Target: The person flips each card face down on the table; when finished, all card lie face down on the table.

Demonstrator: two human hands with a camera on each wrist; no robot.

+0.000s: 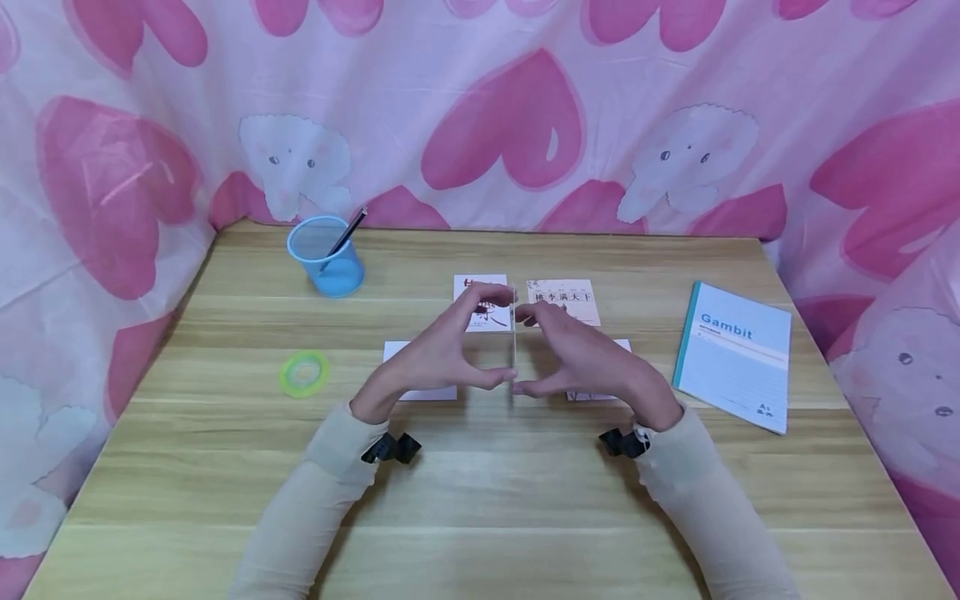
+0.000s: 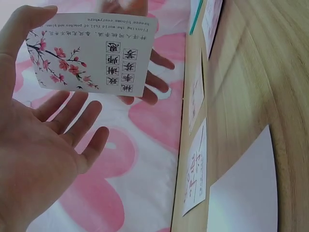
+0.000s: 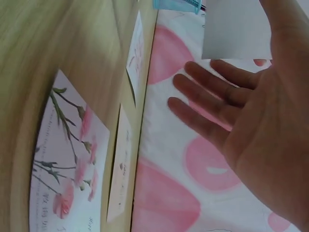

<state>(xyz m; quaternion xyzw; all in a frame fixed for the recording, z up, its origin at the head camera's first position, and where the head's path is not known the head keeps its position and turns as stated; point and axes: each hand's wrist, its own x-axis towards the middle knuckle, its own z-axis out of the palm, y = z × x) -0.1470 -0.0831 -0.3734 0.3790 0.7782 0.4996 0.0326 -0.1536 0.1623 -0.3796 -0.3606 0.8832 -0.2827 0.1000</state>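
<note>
Between my hands, a card stands on edge above the table. In the left wrist view this card (image 2: 96,53) shows pink blossoms and printed characters; in the right wrist view its plain back (image 3: 236,31) faces the right palm. My left hand (image 1: 446,346) holds it with the thumb at the near edge and fingers toward the far edge. From the other side my right hand (image 1: 588,354) holds the same card, thumb near, its other fingers spread. Underneath and beyond lie a red-lettered card (image 1: 463,321), a beige card (image 1: 581,310), a white card (image 1: 435,393) and a carnation card (image 3: 72,159).
A blue mesh pen cup (image 1: 337,275) with a dark pen stands at the back left. In front of it lies a yellow-green ring, perhaps tape (image 1: 283,373). On the right is a pale blue notebook (image 1: 735,358). A pink heart-patterned curtain (image 1: 375,150) surrounds the wooden table (image 1: 480,517).
</note>
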